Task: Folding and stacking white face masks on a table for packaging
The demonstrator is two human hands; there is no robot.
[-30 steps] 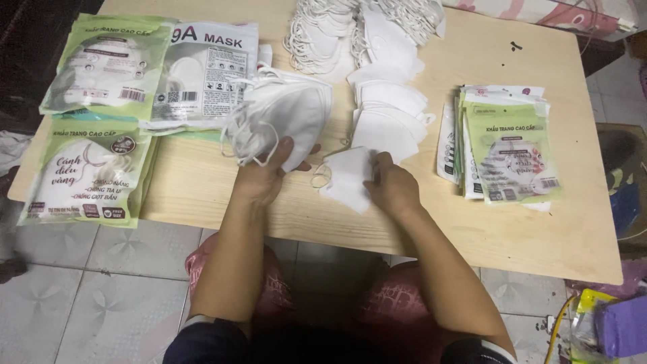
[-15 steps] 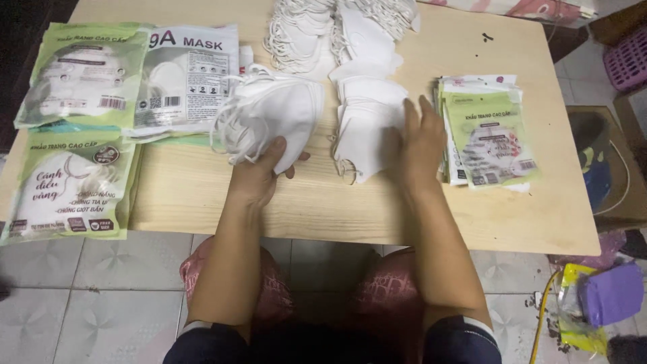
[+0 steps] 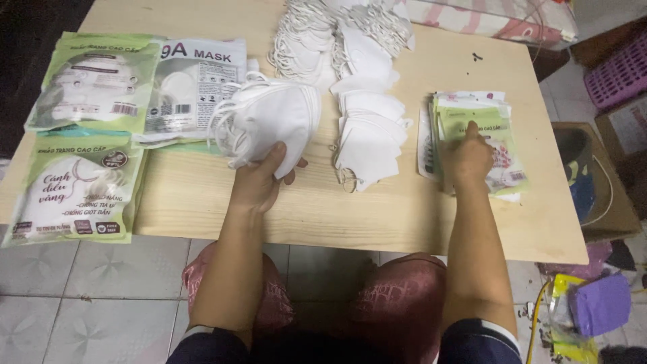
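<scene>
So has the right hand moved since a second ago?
Yes. The right hand left the folded white mask near the table's front edge and went rightward, now resting on the stack of green packets.

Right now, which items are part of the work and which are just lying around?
In hand:
left hand on the stack of white masks
right hand on the flat empty pouches

Lying about:
filled mask packs
pink basket
cardboard box

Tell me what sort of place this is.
Probably a home set up for packing face masks by hand. A low wooden table on a tiled floor holds loose white masks, and filled green mask packets. Household clutter lies at the right, including a purple basket.
</scene>
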